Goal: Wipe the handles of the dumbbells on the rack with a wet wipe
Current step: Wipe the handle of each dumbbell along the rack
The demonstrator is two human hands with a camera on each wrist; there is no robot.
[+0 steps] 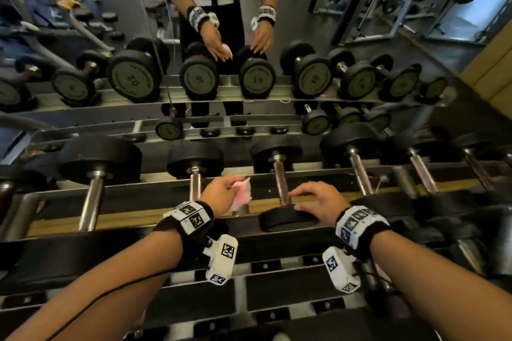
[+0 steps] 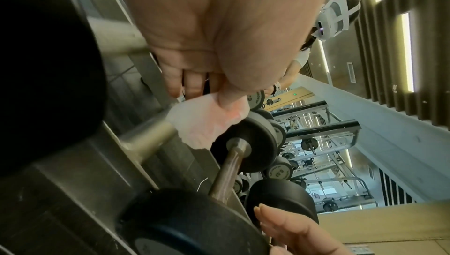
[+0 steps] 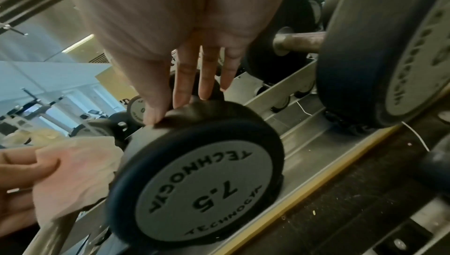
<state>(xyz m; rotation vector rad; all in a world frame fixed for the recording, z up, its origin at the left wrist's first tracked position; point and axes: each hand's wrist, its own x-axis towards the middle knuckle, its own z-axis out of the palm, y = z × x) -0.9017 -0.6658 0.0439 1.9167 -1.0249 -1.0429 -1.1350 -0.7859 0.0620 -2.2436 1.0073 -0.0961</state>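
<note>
The near dumbbell head [image 3: 207, 180], low centre of the right wrist view, reads "TECHNOGYM 7.5". The right hand [image 1: 318, 201] rests straight fingers on its rim. The left hand [image 1: 221, 194] pinches a pink wet wipe [image 1: 242, 194] just left of that dumbbell's steel handle [image 1: 281, 183]. A steel rack [image 1: 166, 216] stands before a mirror [image 1: 291, 3] across the frame's top, gym machines reflected

Grey end plate of the black round rubber dumbbell [image 3: 194, 178]: "TECHNOGYM" (partly legible) and "7.5". Mirrored grey plate [image 1: 134, 78]: "50", reversed.
</note>
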